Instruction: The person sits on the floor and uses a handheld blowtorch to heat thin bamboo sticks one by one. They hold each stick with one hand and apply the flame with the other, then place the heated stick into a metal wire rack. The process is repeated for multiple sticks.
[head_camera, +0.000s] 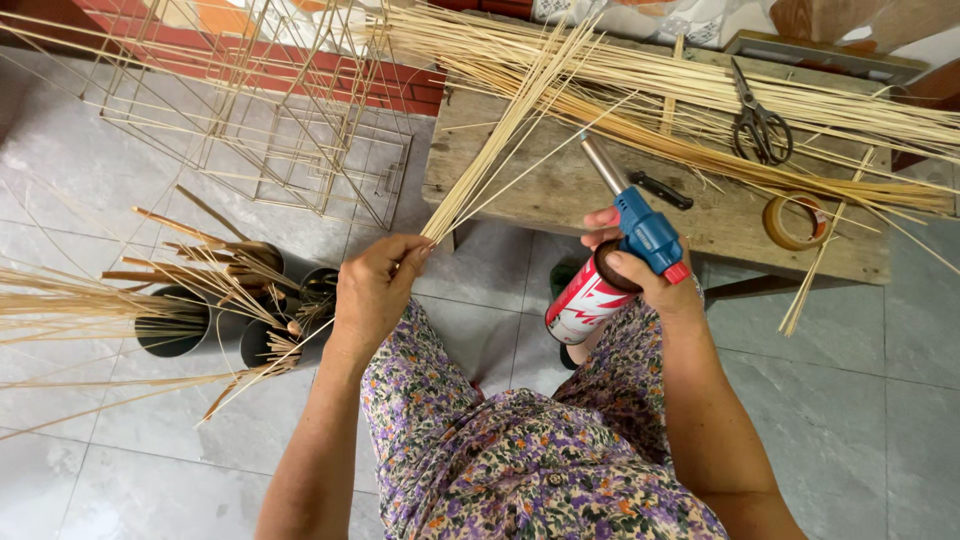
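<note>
My left hand (375, 290) grips the lower ends of a bundle of thin bamboo sticks (505, 130) that fans up and to the right over the wooden bench (560, 185). My right hand (640, 270) holds a gas torch (625, 255): a red and white canister with a blue head and a metal nozzle pointing up-left toward the sticks. The nozzle tip sits close beside the bundle. No flame is visible.
Long bamboo strips (720, 95), scissors (760, 125), a tape roll (795, 220) and a black tool (660, 190) lie on the bench. A stick-frame structure (270, 110) stands at upper left. Dark cylindrical pots (220, 310) hold sticks at left on the tiled floor.
</note>
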